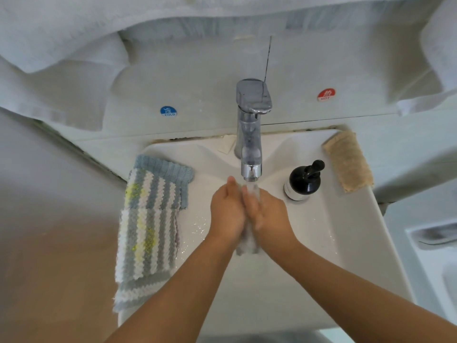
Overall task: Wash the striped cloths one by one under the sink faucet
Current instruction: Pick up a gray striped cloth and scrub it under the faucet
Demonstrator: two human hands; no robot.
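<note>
Water runs from the chrome faucet (251, 134) onto a wet grey-and-white cloth (247, 243) pressed between my palms over the white sink (346, 231). My left hand (226, 214) and my right hand (269, 214) face each other with fingers extended, the cloth squeezed between them and hanging out below the wrists. Most of that cloth is hidden by the hands. A stack of striped cloths (148, 219), grey, white and yellow, lies draped over the sink's left rim.
A black pump bottle (304, 181) stands right of the faucet on the sink ledge. A beige cloth (348, 162) lies on the right back corner. White towels (74, 33) hang above. Cold and hot stickers mark the wall. A metal dish (437, 233) sits far right.
</note>
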